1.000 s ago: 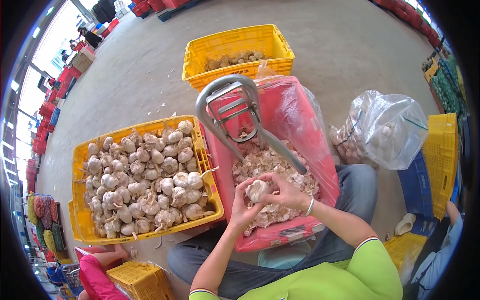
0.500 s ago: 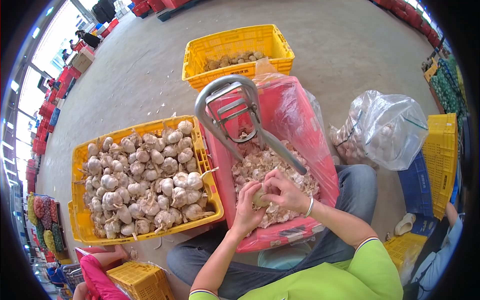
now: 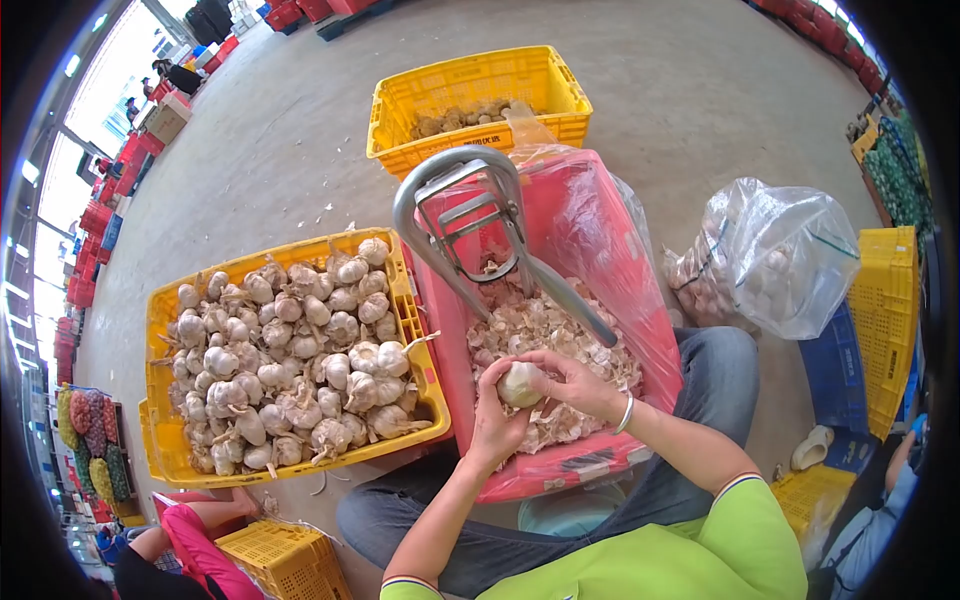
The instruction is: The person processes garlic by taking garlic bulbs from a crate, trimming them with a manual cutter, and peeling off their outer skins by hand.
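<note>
Between my two hands is a pale garlic bulb (image 3: 521, 384), held over the pink crate (image 3: 590, 210). My left hand (image 3: 492, 422) curls round its left and lower side. The fingers and thumb of my right hand (image 3: 578, 384) close on its right side, and a bracelet circles that wrist. Papery garlic skins (image 3: 600, 405) fill the near part of the plastic-lined crate. A grey metal lever cutter (image 3: 480, 215) stands above the skins, its handle slanting toward my hands. To the left, a yellow crate (image 3: 300, 250) holds many whole garlic bulbs (image 3: 270, 370).
Another yellow crate (image 3: 480, 75) with brownish pieces stands beyond the pink one. A clear bag of garlic (image 3: 775, 260) is at right, near stacked blue and yellow crates (image 3: 880, 320). A person in pink (image 3: 200, 545) sits lower left; a blue sleeve (image 3: 875, 520) shows lower right.
The garlic bulb shows more of its pale face now, as my right fingers have moved off its top to its side. At lower left the person in pink has shifted.
</note>
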{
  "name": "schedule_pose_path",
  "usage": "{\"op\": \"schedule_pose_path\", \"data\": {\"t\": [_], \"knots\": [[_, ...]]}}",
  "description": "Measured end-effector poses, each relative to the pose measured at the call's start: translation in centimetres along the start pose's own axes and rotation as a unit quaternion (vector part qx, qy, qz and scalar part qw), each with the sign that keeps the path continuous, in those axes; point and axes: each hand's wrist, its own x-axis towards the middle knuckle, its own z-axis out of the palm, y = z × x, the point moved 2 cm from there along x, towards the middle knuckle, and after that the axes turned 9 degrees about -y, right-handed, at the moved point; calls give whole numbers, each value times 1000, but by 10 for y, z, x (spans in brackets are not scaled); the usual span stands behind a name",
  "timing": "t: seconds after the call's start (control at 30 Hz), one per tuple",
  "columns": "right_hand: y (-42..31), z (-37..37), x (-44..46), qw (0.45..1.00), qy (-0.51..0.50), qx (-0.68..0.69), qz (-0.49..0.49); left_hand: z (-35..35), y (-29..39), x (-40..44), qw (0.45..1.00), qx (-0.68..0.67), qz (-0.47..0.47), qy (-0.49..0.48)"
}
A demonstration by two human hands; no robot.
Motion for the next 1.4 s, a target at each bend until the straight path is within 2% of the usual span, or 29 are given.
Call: {"op": "schedule_pose_path", "data": {"t": [0.1, 0.2, 0.33, 0.4, 0.43, 0.53, 0.63, 0.73, 0.93, 1.03, 1.23, 1.37, 1.4], "knots": [[5, -7, 2, 999, -29, -15, -19, -1, 1, 0, 987, -154, -24, 25], [8, -12, 1, 997, -39, -42, -46, -10, 8, 3, 944, -316, -99, 6], [14, -13, 2, 996, -47, -4, -70, -14, 5, 0, 968, -237, -84, 18], [6, -6, 1, 996, -53, 48, -44, -16, 13, -1, 1000, -3, -18, 19], [2, -3, 1, 995, -56, 74, -31, -16, 17, -1, 993, 116, 16, 18], [0, -2, 0, 996, -77, 4, -40, -7, 11, -1, 992, -101, 9, 73], [0, -3, -1, 996, -74, -1, -55, -7, 22, 2, 974, -214, -22, 70], [0, -3, -2, 996, -77, 2, -35, -15, 12, 1, 953, -295, -65, 3], [6, 1, 0, 992, -98, -41, -69, -24, 7, -1, 898, -417, -140, 34], [11, 2, -1, 990, -89, -82, -69, -21, 0, -2, 922, -346, -171, 38], [17, 4, 1, 985, -85, -135, -74, -22, -1, -3, 935, -315, -149, 62], [25, 5, 1, 945, -57, -308, -92, -18, 6, -3, 967, -172, -175, 72], [25, 7, 0, 953, -66, -286, -80, -17, 1, -4, 976, -123, -165, 78]]}}
